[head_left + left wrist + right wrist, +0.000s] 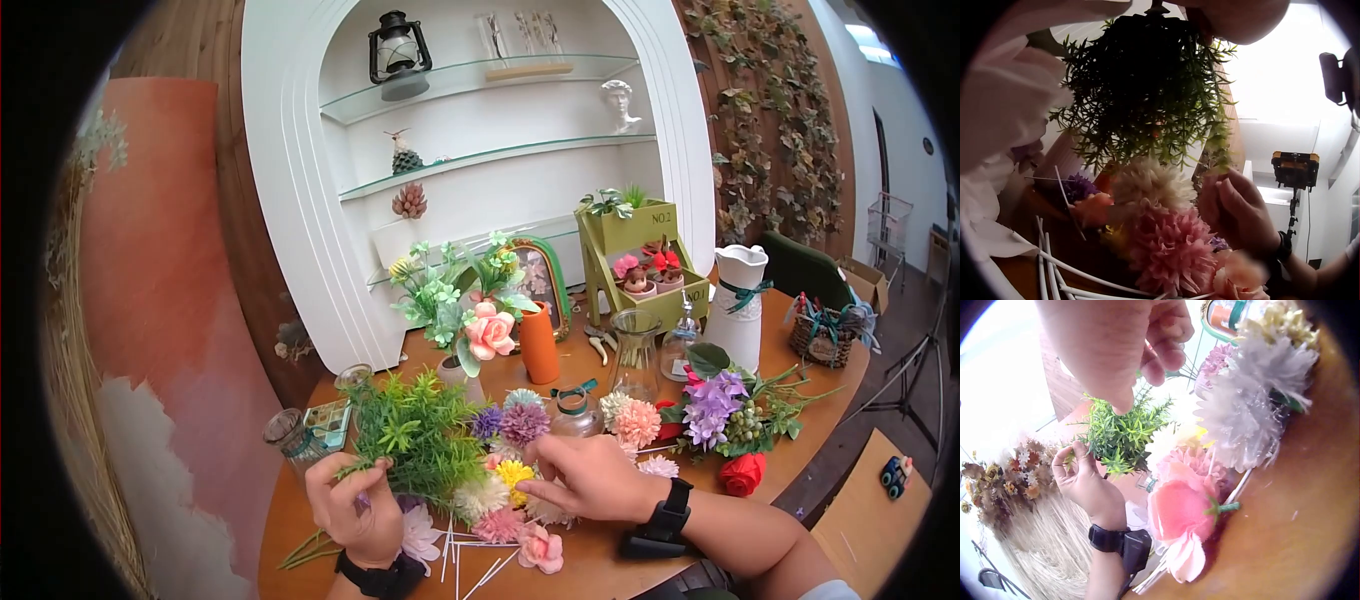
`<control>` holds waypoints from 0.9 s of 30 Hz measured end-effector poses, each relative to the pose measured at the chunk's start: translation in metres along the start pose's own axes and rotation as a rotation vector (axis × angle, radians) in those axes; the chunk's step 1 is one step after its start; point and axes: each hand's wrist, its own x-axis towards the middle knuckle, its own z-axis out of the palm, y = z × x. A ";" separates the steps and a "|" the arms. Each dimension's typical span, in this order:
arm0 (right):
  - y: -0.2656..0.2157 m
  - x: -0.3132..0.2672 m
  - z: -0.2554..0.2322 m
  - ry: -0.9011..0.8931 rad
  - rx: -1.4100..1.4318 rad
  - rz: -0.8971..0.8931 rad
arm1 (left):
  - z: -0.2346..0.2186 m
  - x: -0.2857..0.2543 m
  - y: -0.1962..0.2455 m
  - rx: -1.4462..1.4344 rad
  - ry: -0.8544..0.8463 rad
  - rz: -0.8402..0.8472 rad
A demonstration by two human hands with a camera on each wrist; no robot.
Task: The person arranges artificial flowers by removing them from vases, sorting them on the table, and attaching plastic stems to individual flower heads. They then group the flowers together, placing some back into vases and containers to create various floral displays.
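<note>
A bushy green foliage bunch (415, 430) is pinched at its lower left by the left hand (355, 510); in the left wrist view the foliage (1147, 94) hangs below that hand's fingers. The right wrist view shows the left hand (1094, 487) with thumb and finger together at the foliage (1124, 434). Above the yellow flower (514, 478), the right hand (590, 480) has loosely bent fingers, and nothing shows in its grasp. Its thumb and fingers stand apart in the right wrist view. Cream, pink and purple flowers (524, 424) lie between and behind the hands.
White stems (455, 560) and a pink rose (541, 549) lie near the front edge. Behind are an orange cylinder (539, 345), glass vases (635, 350) and a white pitcher (738, 310). A red rose (742, 474) and purple flowers (712, 408) are at the right.
</note>
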 end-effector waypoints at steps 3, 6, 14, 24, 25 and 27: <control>0.001 0.001 0.001 0.116 0.135 0.006 | -0.003 -0.002 0.004 0.023 -0.051 0.055; -0.012 0.004 -0.012 0.075 0.297 -0.006 | -0.004 -0.002 0.010 0.031 -0.106 0.128; -0.009 0.002 -0.007 -0.026 0.240 -0.133 | -0.001 -0.012 0.021 -0.203 -0.283 0.216; -0.004 -0.003 0.008 -0.027 0.352 0.023 | 0.004 -0.012 0.032 -0.369 -0.442 0.364; -0.002 -0.004 0.008 -0.028 0.351 0.022 | 0.004 -0.008 0.034 -0.393 -0.467 0.420; 0.001 -0.004 0.008 0.025 0.308 -0.044 | 0.005 0.008 0.042 -0.523 -0.439 0.561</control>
